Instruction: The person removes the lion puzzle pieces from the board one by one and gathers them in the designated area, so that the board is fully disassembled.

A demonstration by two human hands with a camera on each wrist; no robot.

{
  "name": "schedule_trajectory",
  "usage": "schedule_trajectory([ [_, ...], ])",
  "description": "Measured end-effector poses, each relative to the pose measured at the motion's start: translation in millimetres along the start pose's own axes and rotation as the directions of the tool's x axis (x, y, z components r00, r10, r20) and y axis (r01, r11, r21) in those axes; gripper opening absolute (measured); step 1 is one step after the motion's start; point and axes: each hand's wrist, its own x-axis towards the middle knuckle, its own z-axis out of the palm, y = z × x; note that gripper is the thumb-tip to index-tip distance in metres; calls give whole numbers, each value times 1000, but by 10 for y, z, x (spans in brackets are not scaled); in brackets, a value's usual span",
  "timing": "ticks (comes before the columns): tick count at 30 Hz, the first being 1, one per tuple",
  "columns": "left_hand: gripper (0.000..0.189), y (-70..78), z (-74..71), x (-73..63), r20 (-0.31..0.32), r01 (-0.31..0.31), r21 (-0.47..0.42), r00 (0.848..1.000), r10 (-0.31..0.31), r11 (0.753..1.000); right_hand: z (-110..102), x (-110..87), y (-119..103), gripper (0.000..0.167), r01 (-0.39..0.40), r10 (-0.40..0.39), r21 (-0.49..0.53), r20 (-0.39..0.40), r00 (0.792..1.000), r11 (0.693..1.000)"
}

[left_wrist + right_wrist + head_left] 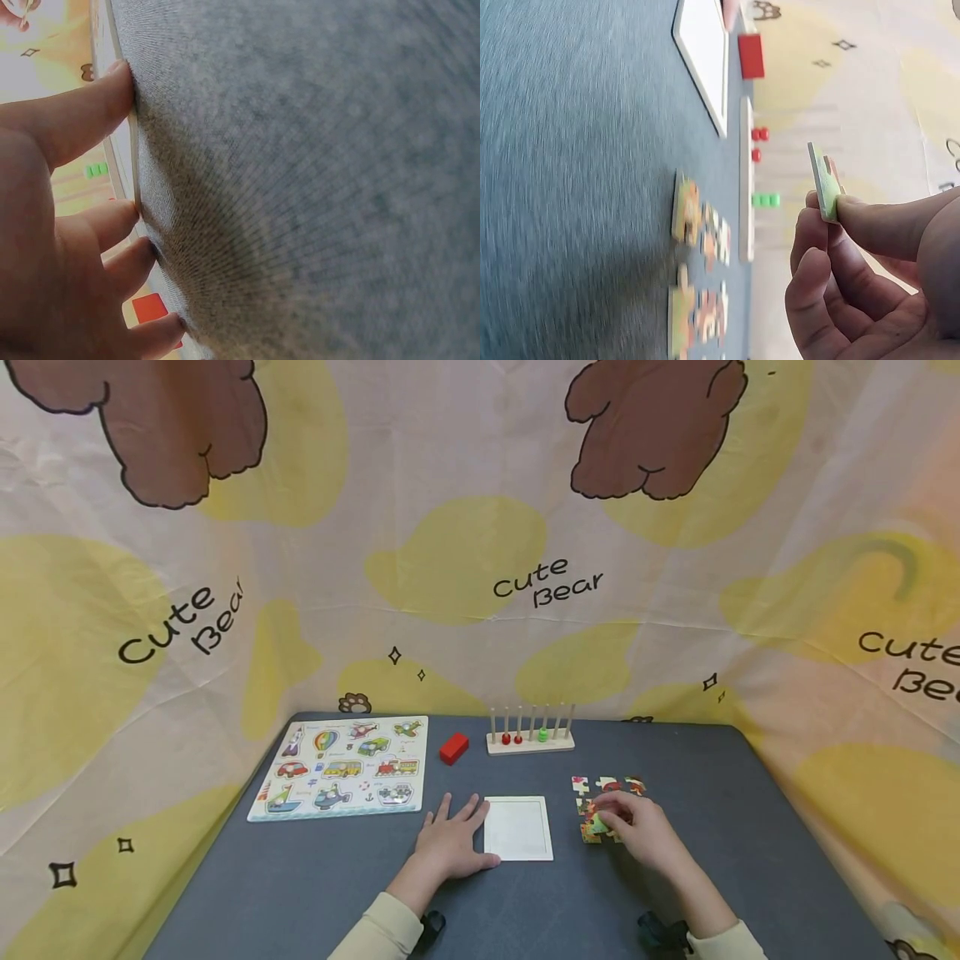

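A green jigsaw piece (826,187) is pinched between the thumb and fingers of my right hand (643,828), lifted over the table. Below it several other jigsaw pieces (590,835) lie in loose rows; in the right wrist view they show as thick flat pieces (686,214). My left hand (450,843) is spread, its fingertips and thumb at the left edge of a white square puzzle frame (518,828). The left wrist view shows the fingers (116,221) of that hand along the frame's edge, touching the dark table.
Behind on the left lies a picture board (341,770) of vehicles. A red block (453,748) sits right of it, then a wooden peg stand (531,744) with red and green beads. A printed cloth (457,568) hangs around the dark table (300,893).
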Motion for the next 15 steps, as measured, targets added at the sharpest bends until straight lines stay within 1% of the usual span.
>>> schedule_trajectory([
  [8, 91, -6, 0, 15, 7, 9, 6, 1000, -9, 1000, -199, -35, 200, 21, -17, 17, -23, -18, 1000, 1000],
  [15, 91, -4, -7, 8, 7, 8, 11, 1000, -8, 1000, -310, -91, 375, 22, -106, 106, 12, -30, 994, 994],
])
